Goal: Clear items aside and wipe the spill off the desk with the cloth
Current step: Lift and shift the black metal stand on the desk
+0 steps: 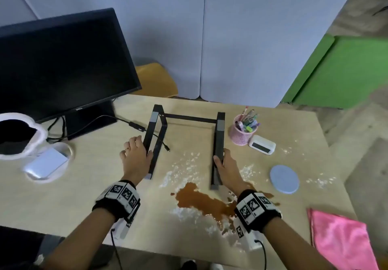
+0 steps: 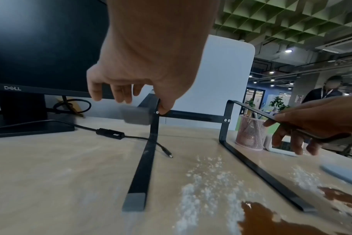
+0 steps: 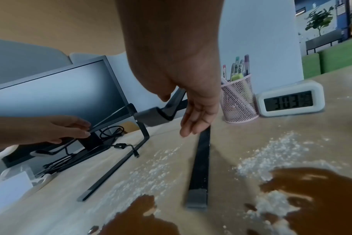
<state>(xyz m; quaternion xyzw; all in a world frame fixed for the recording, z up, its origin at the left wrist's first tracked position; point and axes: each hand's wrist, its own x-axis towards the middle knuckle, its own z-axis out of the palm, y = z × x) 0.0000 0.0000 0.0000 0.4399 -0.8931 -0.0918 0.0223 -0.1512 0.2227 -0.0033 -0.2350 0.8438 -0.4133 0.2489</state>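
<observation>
Brown spill (image 1: 201, 202) and white powder (image 1: 184, 169) lie at the near desk (image 1: 73, 196) edge; the cloth (image 1: 340, 240) sits unused at the near right corner. Left hand (image 1: 136, 154) and right hand (image 1: 225, 169) each grip a rail of the black laptop stand (image 1: 186, 141).

Risks: the stand's feet appear to touch the spill, so sliding it may smear liquid; the loose cable (image 1: 161, 141) under the left rail may snag.

Only the right wrist view shows the clock (image 3: 289, 100) reading; only the head view shows the cloth.
</observation>
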